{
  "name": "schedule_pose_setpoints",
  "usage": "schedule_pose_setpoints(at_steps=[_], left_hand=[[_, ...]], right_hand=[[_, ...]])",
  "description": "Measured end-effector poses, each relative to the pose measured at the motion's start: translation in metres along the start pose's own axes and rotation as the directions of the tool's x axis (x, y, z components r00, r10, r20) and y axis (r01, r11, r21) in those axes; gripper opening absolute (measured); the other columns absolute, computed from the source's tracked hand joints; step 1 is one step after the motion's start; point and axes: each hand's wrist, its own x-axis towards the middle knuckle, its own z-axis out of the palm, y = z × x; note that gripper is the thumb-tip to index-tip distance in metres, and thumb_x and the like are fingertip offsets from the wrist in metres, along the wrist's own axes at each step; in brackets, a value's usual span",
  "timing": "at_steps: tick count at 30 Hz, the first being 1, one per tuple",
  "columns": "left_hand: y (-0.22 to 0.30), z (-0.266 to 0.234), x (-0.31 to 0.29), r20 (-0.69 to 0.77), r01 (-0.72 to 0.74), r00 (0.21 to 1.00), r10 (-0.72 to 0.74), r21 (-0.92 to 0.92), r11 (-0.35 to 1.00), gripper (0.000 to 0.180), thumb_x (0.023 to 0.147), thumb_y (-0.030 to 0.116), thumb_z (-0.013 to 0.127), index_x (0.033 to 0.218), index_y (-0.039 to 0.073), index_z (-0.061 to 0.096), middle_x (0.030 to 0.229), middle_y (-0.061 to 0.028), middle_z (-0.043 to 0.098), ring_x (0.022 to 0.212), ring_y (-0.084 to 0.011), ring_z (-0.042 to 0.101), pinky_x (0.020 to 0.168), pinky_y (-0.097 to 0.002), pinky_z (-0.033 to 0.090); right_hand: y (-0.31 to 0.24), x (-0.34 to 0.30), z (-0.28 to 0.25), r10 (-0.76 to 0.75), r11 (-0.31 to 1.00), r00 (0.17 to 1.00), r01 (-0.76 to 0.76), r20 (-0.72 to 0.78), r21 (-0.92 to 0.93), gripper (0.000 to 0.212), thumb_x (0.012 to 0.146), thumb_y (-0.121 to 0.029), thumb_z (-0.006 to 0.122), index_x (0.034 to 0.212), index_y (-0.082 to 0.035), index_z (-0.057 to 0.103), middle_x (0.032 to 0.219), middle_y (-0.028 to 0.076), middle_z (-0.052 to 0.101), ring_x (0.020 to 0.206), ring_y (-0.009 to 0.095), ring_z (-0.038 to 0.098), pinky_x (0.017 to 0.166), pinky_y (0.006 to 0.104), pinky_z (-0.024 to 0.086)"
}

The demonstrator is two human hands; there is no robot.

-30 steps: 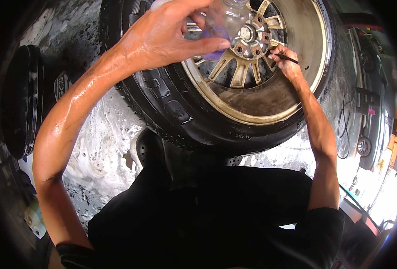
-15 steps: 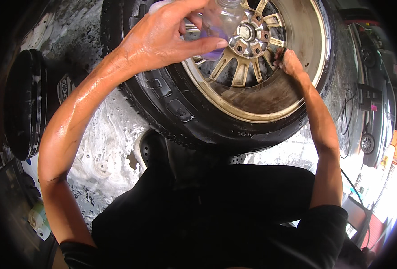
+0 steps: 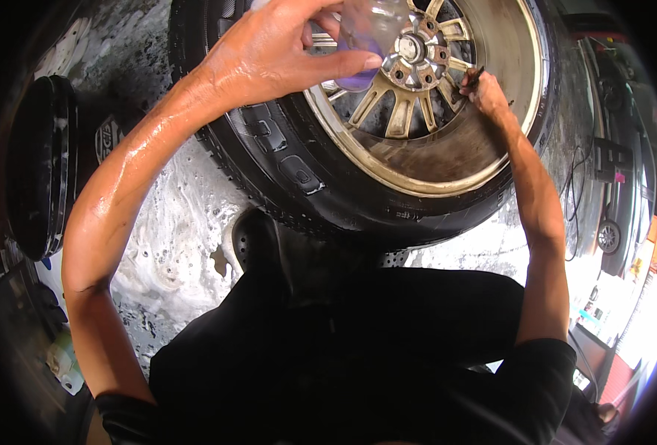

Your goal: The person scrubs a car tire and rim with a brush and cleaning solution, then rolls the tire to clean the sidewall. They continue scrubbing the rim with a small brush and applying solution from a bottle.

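Observation:
In front of me a wheel lies with the inner side of its dirty gold rim (image 3: 426, 182) turned up, inside a wet black tyre (image 3: 299, 167). Spokes run out from a rusty hub (image 3: 411, 49). My left hand (image 3: 280, 59) is closed around a clear bottle (image 3: 364, 44) with purple liquid low inside, held above the rim's left side. Down in the rim, by the right-hand spoke ends, my right hand (image 3: 487, 95) is closed on a small dark thing (image 3: 476, 75) whose tip sticks up past the fingers; its kind is unclear.
White foam (image 3: 169, 245) covers the wet floor. To the left stands a black round container (image 3: 43, 167). My black clog (image 3: 255, 239) is close to the tyre. A thin cable (image 3: 572, 189) lies to the right, with a car (image 3: 616, 159) beyond it.
My right hand has shifted slightly, and the dark tip now shows above its fingers. The bottle and my left hand have moved slightly up and right.

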Motion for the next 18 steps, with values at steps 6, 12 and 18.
schedule_pose_setpoints(at_steps=[6, 12, 18], left_hand=[[-0.001, 0.003, 0.0, -0.016, -0.039, 0.999, 0.039, -0.029, 0.999, 0.043, 0.079, 0.021, 0.085, 0.108, 0.0, 0.062, 0.09, -0.015, 0.068, 0.079, -0.0259, 0.068, 0.072, -0.0351, 0.054], [-0.003, 0.002, -0.003, -0.019, -0.058, 0.998, 0.058, -0.002, 0.998, 0.043, 0.079, 0.021, 0.084, 0.109, 0.0, 0.061, 0.09, -0.0152, 0.068, 0.081, -0.0274, 0.069, 0.074, -0.0365, 0.055], [0.0, 0.001, -0.003, 0.013, 0.003, 1.0, -0.003, -0.026, 1.0, 0.045, 0.08, 0.022, 0.084, 0.11, 0.0, 0.06, 0.092, -0.0163, 0.068, 0.08, -0.0286, 0.068, 0.073, -0.0363, 0.054]], right_hand=[[-0.017, 0.005, -0.004, 0.291, 0.954, 0.955, -0.284, -0.063, 0.097, 0.02, 0.091, -0.01, 0.048, 0.09, -0.003, 0.066, 0.073, 0.013, 0.071, 0.07, 0.026, 0.071, 0.065, 0.0383, 0.056], [-0.033, -0.003, 0.01, 0.218, 0.957, 0.975, -0.205, -0.045, 0.207, 0.033, 0.096, -0.023, 0.042, 0.085, 0.0, 0.063, 0.075, 0.011, 0.071, 0.068, 0.02, 0.069, 0.062, 0.0356, 0.055], [-0.007, 0.004, 0.006, 0.426, 0.573, 0.882, -0.435, 0.202, 0.695, 0.022, 0.095, -0.017, 0.051, 0.086, -0.001, 0.062, 0.079, 0.009, 0.067, 0.066, 0.015, 0.061, 0.053, 0.0277, 0.044]])
